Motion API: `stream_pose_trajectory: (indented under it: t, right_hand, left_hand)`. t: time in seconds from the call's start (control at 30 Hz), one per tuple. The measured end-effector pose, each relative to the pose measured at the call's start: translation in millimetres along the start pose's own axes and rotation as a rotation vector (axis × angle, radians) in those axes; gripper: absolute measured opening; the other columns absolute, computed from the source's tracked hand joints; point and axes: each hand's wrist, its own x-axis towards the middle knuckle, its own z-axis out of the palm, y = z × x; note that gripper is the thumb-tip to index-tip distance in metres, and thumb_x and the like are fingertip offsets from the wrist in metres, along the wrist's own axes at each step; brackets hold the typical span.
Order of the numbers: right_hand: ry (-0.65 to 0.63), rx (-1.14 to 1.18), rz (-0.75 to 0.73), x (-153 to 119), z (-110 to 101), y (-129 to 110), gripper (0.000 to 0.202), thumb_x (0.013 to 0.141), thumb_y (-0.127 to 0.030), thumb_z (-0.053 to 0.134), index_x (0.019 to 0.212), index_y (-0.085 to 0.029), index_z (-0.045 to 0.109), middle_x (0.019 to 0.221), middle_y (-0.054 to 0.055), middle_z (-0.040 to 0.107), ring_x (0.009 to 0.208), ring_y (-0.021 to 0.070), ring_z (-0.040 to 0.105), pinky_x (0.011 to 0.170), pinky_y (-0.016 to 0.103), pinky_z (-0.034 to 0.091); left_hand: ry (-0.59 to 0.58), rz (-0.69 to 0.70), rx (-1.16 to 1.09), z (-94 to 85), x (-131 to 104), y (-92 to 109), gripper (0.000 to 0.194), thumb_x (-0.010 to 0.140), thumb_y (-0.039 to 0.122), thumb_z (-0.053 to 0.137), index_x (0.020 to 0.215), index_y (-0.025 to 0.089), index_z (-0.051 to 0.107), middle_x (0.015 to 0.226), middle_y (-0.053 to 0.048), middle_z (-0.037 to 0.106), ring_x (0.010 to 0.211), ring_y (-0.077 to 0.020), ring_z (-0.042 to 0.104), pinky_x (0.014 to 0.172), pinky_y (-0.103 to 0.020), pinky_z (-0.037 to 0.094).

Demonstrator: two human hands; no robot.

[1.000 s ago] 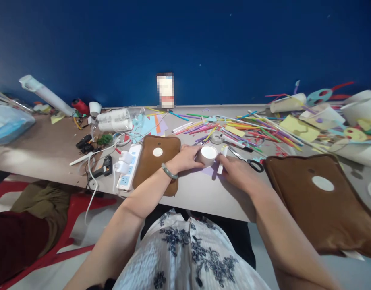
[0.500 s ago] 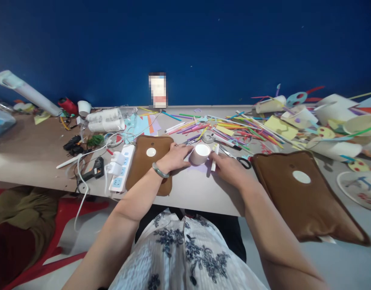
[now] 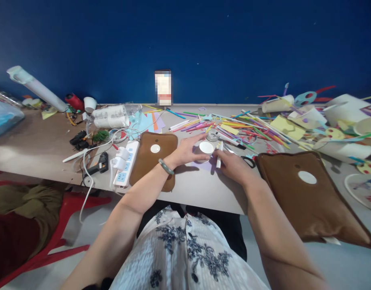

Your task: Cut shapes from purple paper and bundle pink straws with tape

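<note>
A white paper cup (image 3: 206, 148) stands on the table over a sheet of light purple paper (image 3: 208, 166), its round white end facing up. My left hand (image 3: 189, 150) curves around the cup's left and far side, fingers and thumb against it. On the cup's right, my right hand (image 3: 232, 164) pinches a slim white pen-shaped stick (image 3: 219, 156) upright. Its fingertips are close to the cup; I cannot tell whether they touch it. Black-handled scissors (image 3: 248, 162) lie just beyond the right hand, partly hidden. A roll of clear tape (image 3: 212, 135) sits behind the cup.
Brown cushion-like pads flank my hands, one left (image 3: 156, 161) and one right (image 3: 312, 197). A power strip (image 3: 126, 165), a glue gun (image 3: 99, 163) and loose cables lie left. Coloured sticks (image 3: 197, 125) spread behind; paper-cup crafts (image 3: 303, 117) crowd the right. A phone (image 3: 163, 88) leans on the wall.
My left hand has slid right and farther around the cup. The cup appears slightly tipped or shifted, showing less of its side. My right hand keeps its hold on the white stick. The view shifted slightly.
</note>
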Motion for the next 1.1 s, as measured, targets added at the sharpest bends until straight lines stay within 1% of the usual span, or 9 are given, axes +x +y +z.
stream_pose_trajectory:
  t: [0.2,0.33,0.47,0.57,0.63,0.77,0.9,1.0,1.1]
  right_hand:
    - [0.036,0.050,0.000,0,-2,-2,0.042,0.074,-0.007,0.055,0.113,-0.022,0.064,0.103,0.010,0.071,0.084,0.0247,0.065,0.070,0.031,0.047]
    - [0.062,0.170,0.052,-3,-8,1,0.044,0.080,-0.008,0.048,0.119,-0.022,0.064,0.109,0.009,0.074,0.092,0.0257,0.070,0.079,0.035,0.052]
    - [0.219,0.392,0.037,-17,-21,3,0.046,0.090,-0.019,0.048,0.135,-0.021,0.057,0.117,0.010,0.074,0.103,0.0261,0.071,0.086,0.038,0.054]
    - [0.301,0.475,0.089,-32,-29,-4,0.043,0.098,-0.037,0.047,0.136,-0.023,0.059,0.091,0.007,0.078,0.075,0.0229,0.072,0.072,0.035,0.055]
    - [0.326,0.457,0.090,-42,-31,-14,0.039,0.097,-0.045,0.049,0.122,-0.023,0.069,0.076,0.005,0.075,0.061,0.0209,0.067,0.063,0.034,0.053]
    - [0.418,0.481,0.036,-51,-20,-40,0.033,0.094,-0.046,0.051,0.096,-0.022,0.074,0.077,0.007,0.073,0.062,0.0209,0.065,0.058,0.033,0.051]
    - [0.426,0.466,0.027,-47,-1,-57,0.023,0.092,-0.036,0.051,0.096,-0.020,0.067,0.078,0.006,0.070,0.058,0.0172,0.061,0.060,0.031,0.050]
    - [0.372,0.452,-0.010,-39,10,-61,0.019,0.091,-0.035,0.052,0.096,-0.020,0.064,0.076,0.004,0.069,0.060,0.0165,0.060,0.063,0.030,0.050]
    - [0.305,0.419,-0.069,-32,16,-60,0.021,0.092,-0.033,0.049,0.100,-0.020,0.063,0.083,0.006,0.072,0.068,0.0190,0.066,0.068,0.031,0.051]
  left_hand:
    - [0.002,0.000,0.022,9.2,6,-6,0.053,0.081,0.036,0.075,0.130,0.019,0.063,0.138,-0.012,0.064,0.131,-0.0261,0.057,0.114,-0.041,0.039]
    - [0.004,-0.060,-0.071,5.3,4,0,0.049,0.080,0.037,0.075,0.124,0.018,0.067,0.136,-0.011,0.065,0.126,-0.0257,0.059,0.100,-0.035,0.051]
    - [-0.012,-0.104,-0.119,0.6,4,6,0.048,0.078,0.037,0.077,0.120,0.016,0.068,0.134,-0.011,0.065,0.123,-0.0251,0.060,0.095,-0.032,0.052]
    - [-0.015,-0.138,-0.124,-0.4,7,7,0.048,0.074,0.036,0.079,0.117,0.017,0.069,0.132,-0.011,0.066,0.118,-0.0247,0.062,0.092,-0.032,0.052]
    - [-0.019,-0.149,-0.107,-0.8,9,6,0.049,0.072,0.036,0.080,0.116,0.016,0.069,0.129,-0.011,0.067,0.114,-0.0240,0.063,0.093,-0.033,0.051]
    - [-0.049,-0.124,-0.029,-2.9,15,4,0.047,0.071,0.035,0.079,0.113,0.016,0.070,0.118,-0.009,0.070,0.107,-0.0226,0.063,0.094,-0.034,0.049]
    - [-0.067,-0.065,0.040,-5.3,20,6,0.041,0.070,0.033,0.077,0.107,0.016,0.071,0.110,-0.006,0.071,0.102,-0.0214,0.063,0.089,-0.033,0.049]
    - [-0.068,-0.050,0.041,-6.2,21,7,0.040,0.069,0.031,0.076,0.106,0.015,0.070,0.106,-0.006,0.070,0.097,-0.0197,0.062,0.088,-0.032,0.049]
    - [-0.057,-0.057,0.021,-6.5,20,7,0.040,0.069,0.030,0.076,0.106,0.014,0.070,0.106,-0.006,0.070,0.096,-0.0191,0.061,0.088,-0.032,0.049]
